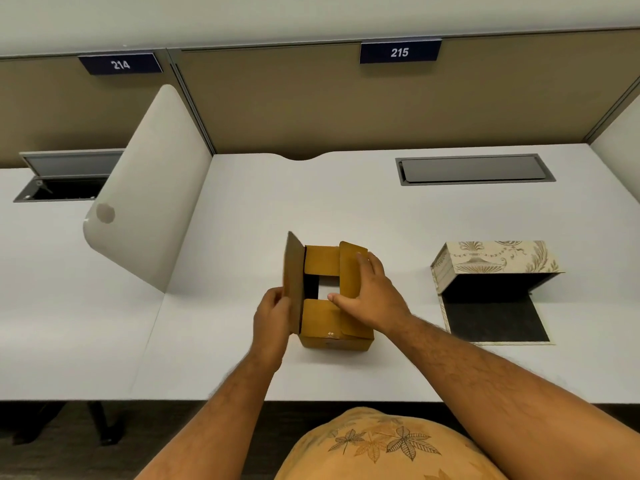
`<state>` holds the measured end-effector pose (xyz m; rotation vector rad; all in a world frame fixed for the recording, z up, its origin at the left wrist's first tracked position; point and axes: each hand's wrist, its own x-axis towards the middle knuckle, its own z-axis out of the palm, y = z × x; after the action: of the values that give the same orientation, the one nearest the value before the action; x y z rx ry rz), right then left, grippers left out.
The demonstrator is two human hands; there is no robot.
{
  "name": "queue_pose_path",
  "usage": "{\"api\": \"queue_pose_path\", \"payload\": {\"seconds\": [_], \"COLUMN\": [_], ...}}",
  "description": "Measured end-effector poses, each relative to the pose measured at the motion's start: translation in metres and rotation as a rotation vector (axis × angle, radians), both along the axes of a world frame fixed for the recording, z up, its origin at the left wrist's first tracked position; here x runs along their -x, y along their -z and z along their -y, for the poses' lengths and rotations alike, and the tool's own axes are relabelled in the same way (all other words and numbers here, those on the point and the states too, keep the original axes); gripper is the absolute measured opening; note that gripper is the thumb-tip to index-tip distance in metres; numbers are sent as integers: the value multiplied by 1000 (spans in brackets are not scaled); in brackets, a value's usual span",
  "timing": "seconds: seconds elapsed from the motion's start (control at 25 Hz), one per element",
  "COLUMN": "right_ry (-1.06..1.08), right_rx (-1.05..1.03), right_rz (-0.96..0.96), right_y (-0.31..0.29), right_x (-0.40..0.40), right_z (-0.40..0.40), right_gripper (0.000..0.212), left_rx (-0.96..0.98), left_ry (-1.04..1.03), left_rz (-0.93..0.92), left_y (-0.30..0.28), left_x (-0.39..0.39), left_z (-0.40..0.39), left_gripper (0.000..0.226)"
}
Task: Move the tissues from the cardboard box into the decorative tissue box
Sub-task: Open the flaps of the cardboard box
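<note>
Brown cardboard box (pixel 334 336) on white desk (pixel 398 216), flaps part-open, white tissue (pixel 328 289) visible inside. Left hand (pixel 272 315) fingers pinch left flap; right hand (pixel 369 294) fingers spread flat on right flap. Cream patterned decorative tissue box (pixel 485 259) lies open, black inside, empty.

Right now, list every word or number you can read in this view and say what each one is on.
"214": white digits on the left dark blue sign, top of the partition.
"215": white digits on the right dark blue sign, same partition.
Small mark on the cardboard box front: too small to read.
Decorative tissue box: ornament only, no text.
</note>
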<state>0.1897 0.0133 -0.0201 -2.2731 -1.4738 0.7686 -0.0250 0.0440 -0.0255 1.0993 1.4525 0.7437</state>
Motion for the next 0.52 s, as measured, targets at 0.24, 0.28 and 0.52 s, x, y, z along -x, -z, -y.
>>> {"api": "queue_pose_path", "payload": {"seconds": [0.24, 0.28, 0.52], "right_ry": [-5, 17, 370], "right_rx": [-24, -45, -103], "right_rz": [-104, -192, -725], "right_y": [-3, -4, -2], "right_x": [-3, -6, -42], "right_z": [4, 6, 33], "right_gripper": [103, 98, 24], "left_rx": [32, -22, -619], "left_ry": [-174, -142, 418], "left_rz": [-153, -214, -764], "left_y": [7, 7, 10], "left_x": [15, 16, 18], "left_z": [-13, -12, -12], "left_gripper": [33, 41, 64]}}
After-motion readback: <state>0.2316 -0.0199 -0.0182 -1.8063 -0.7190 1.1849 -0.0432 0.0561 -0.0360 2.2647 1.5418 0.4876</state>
